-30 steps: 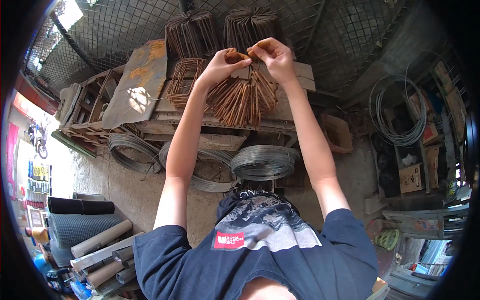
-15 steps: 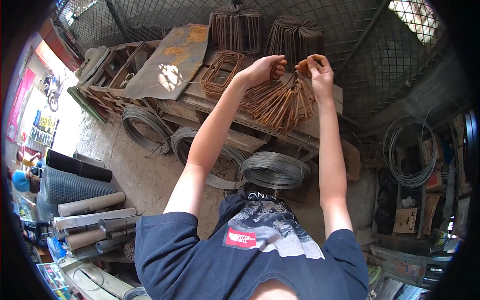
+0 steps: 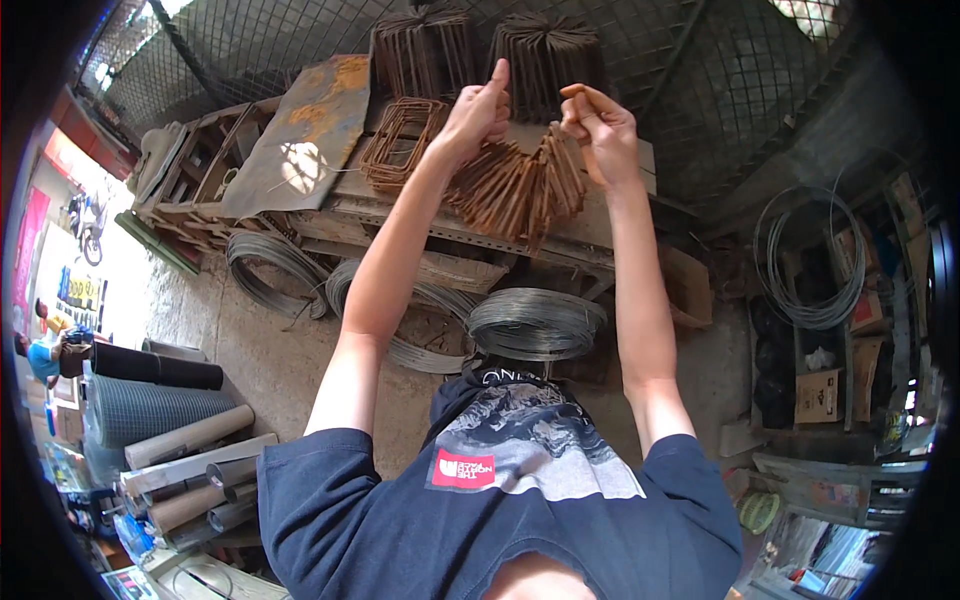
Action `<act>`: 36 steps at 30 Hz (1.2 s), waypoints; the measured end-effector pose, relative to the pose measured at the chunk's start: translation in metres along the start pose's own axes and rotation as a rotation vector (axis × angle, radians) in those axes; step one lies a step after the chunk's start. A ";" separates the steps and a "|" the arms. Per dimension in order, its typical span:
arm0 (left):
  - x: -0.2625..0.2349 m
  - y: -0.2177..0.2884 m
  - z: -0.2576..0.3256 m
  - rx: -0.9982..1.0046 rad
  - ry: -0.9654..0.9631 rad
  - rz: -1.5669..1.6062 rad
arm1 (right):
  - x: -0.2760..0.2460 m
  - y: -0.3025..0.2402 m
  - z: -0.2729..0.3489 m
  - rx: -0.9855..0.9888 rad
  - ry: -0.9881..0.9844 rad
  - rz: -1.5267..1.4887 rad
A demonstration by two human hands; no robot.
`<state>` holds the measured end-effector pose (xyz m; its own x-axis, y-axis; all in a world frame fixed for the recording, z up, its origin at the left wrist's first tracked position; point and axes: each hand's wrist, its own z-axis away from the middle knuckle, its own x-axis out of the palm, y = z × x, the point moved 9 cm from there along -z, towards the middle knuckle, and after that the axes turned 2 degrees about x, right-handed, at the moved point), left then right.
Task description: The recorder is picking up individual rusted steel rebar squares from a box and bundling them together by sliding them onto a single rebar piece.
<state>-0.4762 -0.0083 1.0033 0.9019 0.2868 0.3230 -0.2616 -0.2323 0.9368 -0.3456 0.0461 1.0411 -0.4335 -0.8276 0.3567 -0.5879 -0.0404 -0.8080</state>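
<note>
Both my arms reach out over a low metal rack (image 3: 480, 250). A fanned bundle of rusty square wire stirrups (image 3: 515, 190) stands on the rack under my hands. My left hand (image 3: 478, 115) is closed on the bundle's left top edge with the thumb raised. My right hand (image 3: 600, 130) pinches the bundle's right top edge with its fingertips together. A looser stack of rusty stirrups (image 3: 400, 145) lies just left of my left hand. Two upright packs of stirrups (image 3: 485, 55) lean on the wire mesh behind.
A rusty steel sheet (image 3: 300, 125) lies on wooden pallets at the left. Coils of grey wire (image 3: 535, 322) lie on the ground below the rack, and another coil (image 3: 810, 260) hangs at the right. Rolled mesh and pipes (image 3: 170, 440) lie lower left. People stand far left.
My hands have stayed on the stirrup bundle and moved slightly apart, and the left thumb is now raised. The view has shifted, so the rack sits more to the left.
</note>
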 end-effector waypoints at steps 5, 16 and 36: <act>0.022 0.013 0.003 0.014 0.045 -0.036 | 0.007 -0.014 0.012 -0.005 0.010 -0.029; 0.057 0.013 -0.013 -0.019 0.114 0.050 | -0.049 -0.032 -0.001 -0.053 0.043 -0.242; 0.040 -0.024 -0.050 -0.046 0.074 0.065 | -0.109 0.021 -0.035 0.101 0.100 -0.234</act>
<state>-0.4513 0.0556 1.0006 0.8550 0.3412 0.3905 -0.3357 -0.2097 0.9183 -0.3347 0.1554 1.0013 -0.3619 -0.7300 0.5798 -0.6110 -0.2840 -0.7389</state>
